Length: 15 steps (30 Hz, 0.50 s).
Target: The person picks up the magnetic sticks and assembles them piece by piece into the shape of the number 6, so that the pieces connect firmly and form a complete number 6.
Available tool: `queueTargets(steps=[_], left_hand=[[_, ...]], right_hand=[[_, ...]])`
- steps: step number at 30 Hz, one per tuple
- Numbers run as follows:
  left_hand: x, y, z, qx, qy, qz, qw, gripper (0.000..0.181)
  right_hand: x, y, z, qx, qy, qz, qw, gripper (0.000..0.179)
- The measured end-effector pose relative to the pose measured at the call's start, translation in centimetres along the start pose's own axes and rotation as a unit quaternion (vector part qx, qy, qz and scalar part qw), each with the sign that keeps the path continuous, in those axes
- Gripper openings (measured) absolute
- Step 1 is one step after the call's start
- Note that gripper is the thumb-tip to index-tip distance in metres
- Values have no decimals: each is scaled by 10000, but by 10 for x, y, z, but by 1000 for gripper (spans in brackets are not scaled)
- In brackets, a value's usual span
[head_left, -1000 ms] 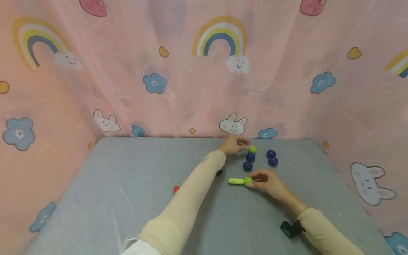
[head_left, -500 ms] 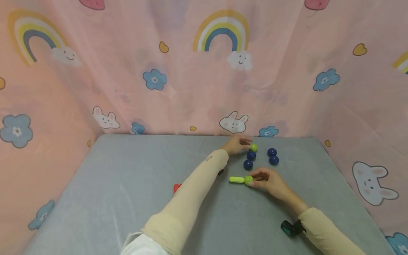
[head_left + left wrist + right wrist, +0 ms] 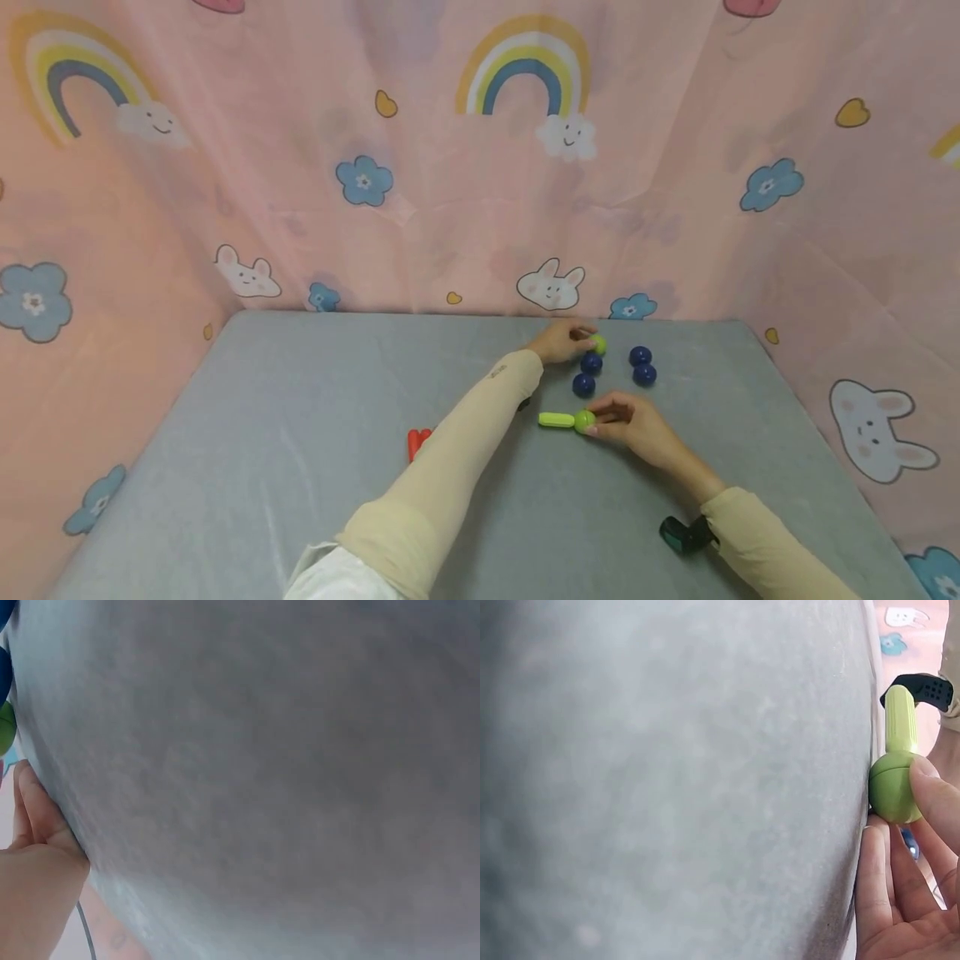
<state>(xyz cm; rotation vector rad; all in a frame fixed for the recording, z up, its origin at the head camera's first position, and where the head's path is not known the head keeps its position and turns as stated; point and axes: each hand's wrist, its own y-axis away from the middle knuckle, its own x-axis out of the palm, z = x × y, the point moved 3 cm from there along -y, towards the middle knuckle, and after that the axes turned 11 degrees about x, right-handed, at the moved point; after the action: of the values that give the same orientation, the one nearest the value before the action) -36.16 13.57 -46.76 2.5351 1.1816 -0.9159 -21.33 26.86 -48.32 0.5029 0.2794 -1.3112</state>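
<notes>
Stick (image 3: 901, 724) of ribbed light green adjoins the left side of the near green ball (image 3: 582, 422). Both look light, stiff and hard to break; the ball's smooth skin may slip, so its middle seems the best hold. The right hand (image 3: 633, 426), right of that ball, pinches it between thumb and fingers, parted only as wide as it needs. Beyond the ball, the left hand (image 3: 561, 342) has slightly bent fingers at the far green ball (image 3: 600, 344); whether they grip it I cannot tell.
</notes>
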Motion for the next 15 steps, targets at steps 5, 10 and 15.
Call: queueTargets(steps=[5, 10, 15], left_hand=[[4, -4, 2, -103, -166, -3, 9998, 38], [5, -5, 1, -180, -203, -41, 9996, 38], [4, -4, -2, -151, -248, -87, 9995, 35]], right_hand=[[0, 0, 0, 7, -8, 19, 10000, 31], [0, 0, 0, 0, -9, 26, 10000, 31], [0, -1, -1, -41, -43, 33, 10000, 31]])
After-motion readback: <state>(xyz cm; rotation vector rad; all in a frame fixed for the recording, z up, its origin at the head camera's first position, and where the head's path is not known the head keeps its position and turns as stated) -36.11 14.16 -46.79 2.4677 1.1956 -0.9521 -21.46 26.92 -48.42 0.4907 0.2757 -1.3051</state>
